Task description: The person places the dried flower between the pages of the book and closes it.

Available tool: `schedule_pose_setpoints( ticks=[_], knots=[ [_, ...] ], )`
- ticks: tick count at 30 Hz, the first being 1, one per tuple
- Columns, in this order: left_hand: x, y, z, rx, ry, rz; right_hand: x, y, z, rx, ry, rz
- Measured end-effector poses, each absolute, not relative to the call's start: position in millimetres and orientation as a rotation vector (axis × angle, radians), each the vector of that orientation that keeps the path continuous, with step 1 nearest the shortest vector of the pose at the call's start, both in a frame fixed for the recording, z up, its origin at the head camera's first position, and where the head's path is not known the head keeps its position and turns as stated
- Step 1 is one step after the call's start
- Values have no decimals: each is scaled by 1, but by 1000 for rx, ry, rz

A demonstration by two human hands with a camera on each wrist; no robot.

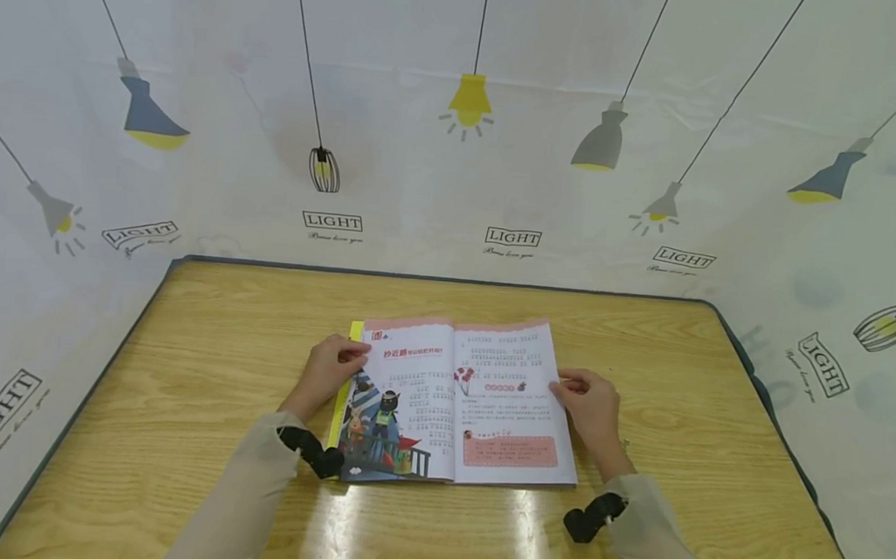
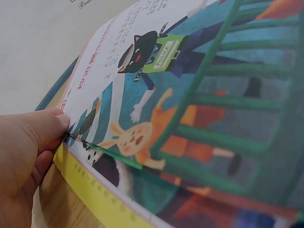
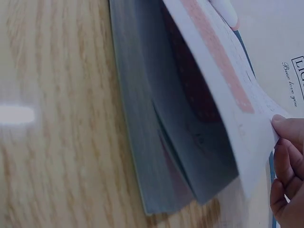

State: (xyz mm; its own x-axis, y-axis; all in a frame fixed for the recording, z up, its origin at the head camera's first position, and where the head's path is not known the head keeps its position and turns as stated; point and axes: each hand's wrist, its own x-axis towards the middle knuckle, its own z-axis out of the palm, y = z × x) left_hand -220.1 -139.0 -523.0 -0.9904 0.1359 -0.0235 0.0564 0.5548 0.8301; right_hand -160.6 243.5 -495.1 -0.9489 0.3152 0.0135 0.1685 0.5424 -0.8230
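Note:
A picture book lies open on the wooden table, its left page showing a cat in a police vest and a rabbit. At the left edge my left hand pinches the page, thumb on top; a yellow strip of the book sticks out beneath. My right hand grips the outer edge of the right page between thumb and fingers. In the right wrist view this page is raised and bent, with a gap above the pages below. The fingertips under the pages are hidden.
Around the book stretches the wooden table with a dark edge. Behind and beside it hangs a white cloth printed with lamps. Each wrist wears a small black camera, one at the left sleeve and one at the right sleeve.

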Motion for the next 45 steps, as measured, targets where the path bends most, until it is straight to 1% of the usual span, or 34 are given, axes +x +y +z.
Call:
schedule_pose_setpoints(
  ticks=[7,12,24,31,45],
  knots=[
    [-221,-139,-523,193,2704,1442,-160,243,-494,-406,-2637,1329],
    [-221,-140,-524,204,2702,1457,-157,244,-492,-374,-2640,1414],
    [-220,-140,-524,188,2710,1446,-148,255,-484,-119,-2730,1487],
    [-220,-140,-522,214,2712,1447,-146,255,-473,-151,-2763,1448],
    [-221,-139,-518,216,2696,1416,-146,247,-451,-34,-2671,1462]
  ],
)
